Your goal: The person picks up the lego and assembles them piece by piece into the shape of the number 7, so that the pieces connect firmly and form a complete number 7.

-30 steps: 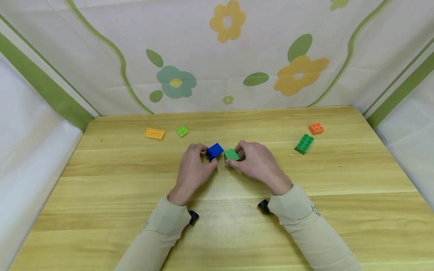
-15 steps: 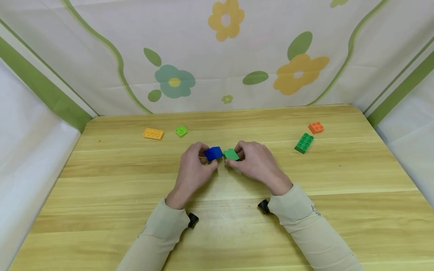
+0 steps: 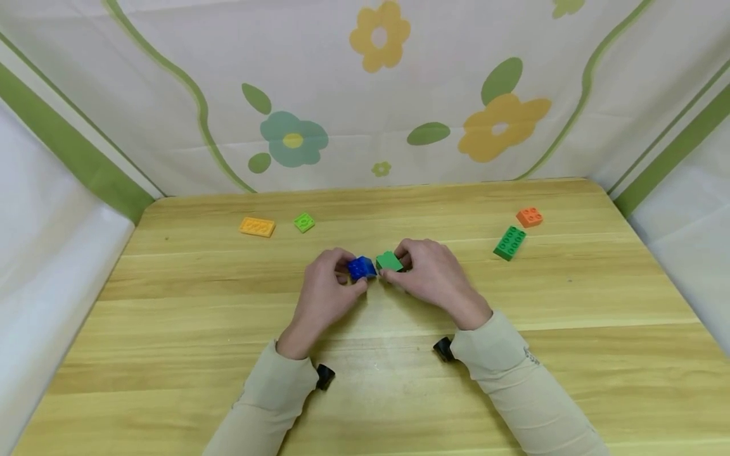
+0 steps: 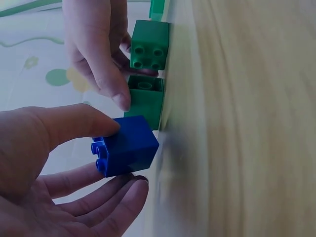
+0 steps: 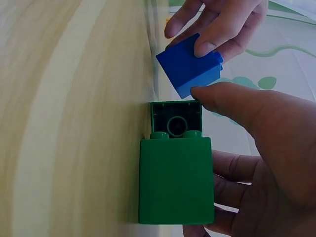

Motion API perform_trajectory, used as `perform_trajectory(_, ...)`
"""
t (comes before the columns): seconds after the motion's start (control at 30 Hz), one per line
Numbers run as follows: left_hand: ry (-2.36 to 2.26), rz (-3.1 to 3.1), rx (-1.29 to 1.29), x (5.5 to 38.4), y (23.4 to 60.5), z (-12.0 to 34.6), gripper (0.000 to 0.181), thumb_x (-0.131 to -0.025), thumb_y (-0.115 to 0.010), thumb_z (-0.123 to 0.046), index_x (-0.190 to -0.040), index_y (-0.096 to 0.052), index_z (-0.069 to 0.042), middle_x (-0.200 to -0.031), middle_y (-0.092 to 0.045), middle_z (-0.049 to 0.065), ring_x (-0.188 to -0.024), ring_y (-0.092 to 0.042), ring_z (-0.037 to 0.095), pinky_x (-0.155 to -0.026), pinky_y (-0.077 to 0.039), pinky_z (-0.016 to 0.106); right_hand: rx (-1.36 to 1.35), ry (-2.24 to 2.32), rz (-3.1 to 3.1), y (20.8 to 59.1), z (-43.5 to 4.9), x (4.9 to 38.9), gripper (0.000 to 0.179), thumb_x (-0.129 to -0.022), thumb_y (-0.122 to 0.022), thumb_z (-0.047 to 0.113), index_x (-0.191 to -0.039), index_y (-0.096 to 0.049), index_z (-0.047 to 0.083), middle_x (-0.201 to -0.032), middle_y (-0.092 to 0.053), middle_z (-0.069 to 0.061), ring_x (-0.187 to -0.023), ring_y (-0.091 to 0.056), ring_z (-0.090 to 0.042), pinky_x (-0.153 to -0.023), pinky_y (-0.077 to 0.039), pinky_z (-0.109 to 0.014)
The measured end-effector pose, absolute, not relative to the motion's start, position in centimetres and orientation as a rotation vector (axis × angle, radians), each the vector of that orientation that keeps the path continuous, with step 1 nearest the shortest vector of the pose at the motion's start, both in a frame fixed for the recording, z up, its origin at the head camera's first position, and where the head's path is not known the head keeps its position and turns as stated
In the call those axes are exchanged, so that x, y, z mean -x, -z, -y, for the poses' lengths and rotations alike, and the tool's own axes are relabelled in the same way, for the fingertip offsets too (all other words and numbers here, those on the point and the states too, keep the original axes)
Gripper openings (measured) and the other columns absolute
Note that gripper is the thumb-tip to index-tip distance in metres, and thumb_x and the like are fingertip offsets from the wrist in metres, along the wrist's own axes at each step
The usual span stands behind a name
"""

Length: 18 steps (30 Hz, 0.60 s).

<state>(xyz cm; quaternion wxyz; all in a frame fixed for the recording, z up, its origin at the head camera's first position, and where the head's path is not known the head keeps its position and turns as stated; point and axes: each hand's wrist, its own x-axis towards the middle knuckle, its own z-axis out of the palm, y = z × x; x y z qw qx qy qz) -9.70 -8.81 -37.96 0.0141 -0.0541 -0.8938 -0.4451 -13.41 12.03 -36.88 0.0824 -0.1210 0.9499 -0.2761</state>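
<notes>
In the head view, my left hand [image 3: 327, 291] pinches a blue toy brick [image 3: 364, 268] between thumb and fingers, tilted, its studs facing left. My right hand [image 3: 431, 273] grips a green toy brick [image 3: 390, 261] just to the right of it. The blue and green bricks lie very near each other; whether they touch is unclear. From the right wrist, the gripped brick turns its hollow underside [image 5: 177, 120] to the camera. A second green brick [image 5: 175, 180] sits nearer that camera, beside the curled fingers, mostly hidden in the head view; I cannot tell if it is held.
On the wooden table [image 3: 376, 405], a yellow-orange flat brick [image 3: 257, 227] and a lime square piece [image 3: 304, 222] lie at the back left. A long green brick [image 3: 509, 243] and an orange brick [image 3: 530, 217] lie at the right. A flowered cloth [image 3: 376, 101] hangs behind.
My left hand has turned the blue brick, bringing its studs more into view, and has shifted slightly toward the body. The right hand and its green brick stay almost still.
</notes>
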Motion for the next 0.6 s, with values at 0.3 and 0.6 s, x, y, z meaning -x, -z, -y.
perform_trajectory(0.3,1.394,2.783,0.184,9.73,38.30,8.76,0.032,-0.088,-0.087,-0.009,-0.116,-0.073,-0.001,-0.114,-0.073,0.016,-0.101,-0.071,0.031,-0.081,-0.061,0.035,0.382,0.816,-2.847,36.98,-12.22,13.46,0.038,-0.097,-0.080,0.042,-0.118,-0.076,0.011,-0.110,-0.079,-0.006,-0.100,-0.073,-0.025,-0.089,-0.060,-0.045)
perform_trajectory(0.6,1.541,2.787,0.126,9.67,38.02,8.69,0.032,-0.089,-0.086,-0.009,-0.118,-0.073,-0.002,-0.120,-0.077,0.018,-0.112,-0.076,0.033,-0.098,-0.064,0.046,0.379,0.820,-2.845,37.09,-12.31,13.42,0.038,-0.096,-0.080,0.041,-0.119,-0.076,0.011,-0.110,-0.079,-0.005,-0.099,-0.073,-0.024,-0.088,-0.060,-0.044)
